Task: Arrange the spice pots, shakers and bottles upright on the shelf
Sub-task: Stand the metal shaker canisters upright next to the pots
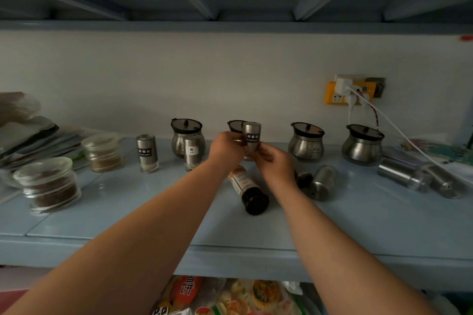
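Both hands are on the shaker [252, 137]. It's upright, about mid-shelf and towards the back. The left hand [226, 147] wraps it from 9 o'clock and the right hand [275, 161] from 4 o'clock, fingers curled round the lower half.

Stuff that could go sideways from here, imo:
- The bottle [247, 189] lies on its side just at 6 o'clock, right under the wrists. A forearm dropping as the hands pull back could roll it towards the front edge of the shelf [153, 212].
- A pot [235, 125] sits right behind at 11 o'clock. Push the shaker too far back and it knocks the lid.
- The tipped shaker [321, 183] at 4 o'clock is near the right wrist, so it's easy to nudge.
- If it's let go before the base sits flat, the shaker topples. It's tall and narrow.

What I can't make out:
- The hands cover the shaker's bottom, so I can't tell whether it's on the shelf or just above it.
- Most of that pot is hidden by the left hand.
- There's a dark round thing [303, 179] next to the tipped shaker, behind the right wrist. Could be a cap or another shaker end-on.
- Out at 3 o'clock two more shakers [401, 176] lie down, and the far one runs into clutter, so it's blurry.
- The salt shaker [192, 152] at 9 o'clock stands fine.
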The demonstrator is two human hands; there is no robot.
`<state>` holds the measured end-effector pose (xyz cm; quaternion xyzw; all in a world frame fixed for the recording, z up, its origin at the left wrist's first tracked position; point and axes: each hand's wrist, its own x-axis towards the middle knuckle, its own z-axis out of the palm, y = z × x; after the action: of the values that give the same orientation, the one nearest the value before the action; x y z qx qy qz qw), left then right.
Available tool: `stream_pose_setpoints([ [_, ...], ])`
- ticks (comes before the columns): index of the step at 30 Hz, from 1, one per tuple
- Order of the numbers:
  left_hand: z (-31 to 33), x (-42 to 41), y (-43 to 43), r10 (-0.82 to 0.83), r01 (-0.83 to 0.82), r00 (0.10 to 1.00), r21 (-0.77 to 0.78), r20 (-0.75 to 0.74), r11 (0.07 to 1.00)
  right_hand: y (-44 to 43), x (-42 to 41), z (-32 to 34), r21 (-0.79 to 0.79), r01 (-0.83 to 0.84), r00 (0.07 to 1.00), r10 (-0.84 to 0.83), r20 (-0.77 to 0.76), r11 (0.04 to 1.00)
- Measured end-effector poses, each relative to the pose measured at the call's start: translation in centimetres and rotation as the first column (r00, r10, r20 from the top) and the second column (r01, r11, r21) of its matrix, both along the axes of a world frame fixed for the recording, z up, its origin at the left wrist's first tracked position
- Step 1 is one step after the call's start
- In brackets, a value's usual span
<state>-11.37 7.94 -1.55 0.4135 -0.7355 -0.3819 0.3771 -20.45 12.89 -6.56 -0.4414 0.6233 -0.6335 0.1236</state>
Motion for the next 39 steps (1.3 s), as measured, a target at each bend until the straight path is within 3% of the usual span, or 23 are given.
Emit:
stream_pose_setpoints([
  [6, -0.9, -0.4, -0.7, 0.044, -0.042, 0.991, -0.019, 0.123, 0.999, 0.8, 0.3, 0.6, 0.133, 0.038, 0.999, -0.035, -0.024, 0.99],
  [16, -2.1, 0.4, -2.0, 0.073, -0.08, 0.973, 0.024, 0.217, 0.997, 0.4, 0.3, 0.1, 0.293, -0.01, 0.994, 0.041, -0.1, 0.956],
  [37, -1.1, 0.2, -1.7, 0.066, -0.094, 0.948, 0.077, 0.311, 0.993, 0.6, 0.5, 0.3, 0.339, 0.013, 0.987, 0.042, -0.155, 0.941],
  [39, -0.9, 0.3, -1.5, 0.067, -0.101, 0.961, 0.113, 0.268, 0.988, 0.6, 0.5, 0.3, 0.311, 0.013, 0.986, 0.04, -0.165, 0.95],
])
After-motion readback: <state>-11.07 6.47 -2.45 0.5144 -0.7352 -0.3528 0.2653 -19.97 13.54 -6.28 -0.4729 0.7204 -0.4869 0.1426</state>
